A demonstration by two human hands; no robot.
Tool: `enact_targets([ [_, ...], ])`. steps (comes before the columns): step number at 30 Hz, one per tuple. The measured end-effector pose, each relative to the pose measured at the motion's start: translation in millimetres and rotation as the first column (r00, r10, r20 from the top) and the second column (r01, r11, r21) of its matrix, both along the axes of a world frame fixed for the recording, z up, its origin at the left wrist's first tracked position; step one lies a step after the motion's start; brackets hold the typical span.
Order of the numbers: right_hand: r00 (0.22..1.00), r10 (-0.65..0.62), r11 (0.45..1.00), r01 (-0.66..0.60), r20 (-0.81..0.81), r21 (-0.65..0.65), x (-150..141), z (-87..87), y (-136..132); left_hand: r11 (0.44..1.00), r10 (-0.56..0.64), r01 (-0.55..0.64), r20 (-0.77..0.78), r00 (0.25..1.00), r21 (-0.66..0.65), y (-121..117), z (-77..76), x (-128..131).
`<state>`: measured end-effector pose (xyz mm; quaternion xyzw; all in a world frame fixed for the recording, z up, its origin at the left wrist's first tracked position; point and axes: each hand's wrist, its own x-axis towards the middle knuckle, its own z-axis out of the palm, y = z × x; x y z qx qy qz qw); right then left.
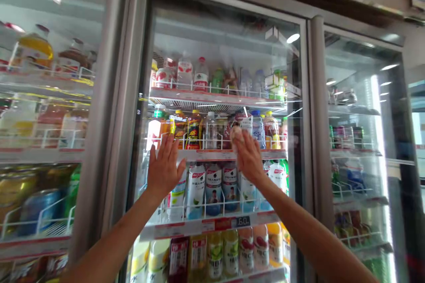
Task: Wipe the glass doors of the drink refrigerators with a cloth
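Observation:
My left hand (165, 164) lies with its fingers spread and palm toward the glass door (219, 31) of a drinks fridge, and seems to rest on it. Nothing is in that hand. Further right, my right hand (249, 155) presses a crumpled pale cloth (237, 136) to the same pane. Its fingers partly cover the cloth, so the full shape is hidden. Behind the glass, dark bottles with yellow caps (194, 130) stand on the shelf at hand height. White and blue bottles (213, 185) line the shelf below.
Thick metal door frames stand on the left (114, 97) and right (320, 141) of this door. Another fridge section (43, 150) with bottles is at the left, and one with cans (345, 135) at the right. A price tag (243, 221) sits on a shelf edge.

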<state>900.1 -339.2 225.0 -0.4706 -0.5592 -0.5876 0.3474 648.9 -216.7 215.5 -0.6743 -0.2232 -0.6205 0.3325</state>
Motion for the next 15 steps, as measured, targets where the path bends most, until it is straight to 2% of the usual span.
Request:
enact_targets([
  [2, 0.993, 0.017, 0.994, -0.004, -0.12, 0.111, 6.6, 23.0, -3.1, 1.0, 0.003, -0.003, 0.001, 1.0, 0.008, 0.2, -1.3, -0.7],
  [3, 0.993, 0.023, 0.993, -0.009, -0.119, 0.118, 7.3, 23.0, -4.8, 1.0, 0.006, -0.006, 0.002, 1.0, 0.011, 0.2, -1.6, -0.7],
  [7, 0.991, 0.017, 0.997, -0.007, 0.133, -0.079, 18.2, -17.0, -14.3, 1.0, 0.007, -0.007, 0.003, 1.0, 0.03, -2.5, 7.7, 4.1],
  [8, 0.987, 0.007, 0.995, 0.009, 0.162, -0.099, 28.9, -18.8, -17.5, 0.999, 0.0, 0.0, 0.005, 1.0, 0.034, -3.7, 14.1, 6.7],
  [9, 0.99, -0.012, 0.997, 0.023, 0.144, -0.075, 43.4, -11.8, -21.1, 0.999, -0.008, 0.008, 0.01, 1.0, 0.035, -5.0, 22.0, 9.8],
  [10, 0.997, -0.032, 0.999, 0.033, 0.074, -0.007, 60.5, 4.0, -25.1, 0.999, -0.017, 0.016, 0.02, 1.0, 0.036, -6.1, 30.9, 13.1],
  [12, 0.989, -0.023, 0.974, 0.056, -0.147, 0.22, 94.1, 52.0, -33.2, 0.999, -0.029, 0.027, 0.066, 0.997, 0.025, -7.7, 48.8, 19.2],
  [14, 0.951, 0.054, 0.903, 0.083, -0.303, 0.422, 111.4, 97.0, -37.2, 1.0, -0.027, 0.026, 0.114, 0.993, 0.014, -7.7, 62.3, 23.6],
  [15, 0.94, 0.088, 0.873, 0.086, -0.328, 0.48, 109.9, 109.7, -36.0, 1.0, -0.022, 0.021, 0.131, 0.991, 0.008, -7.1, 66.5, 24.9],
])
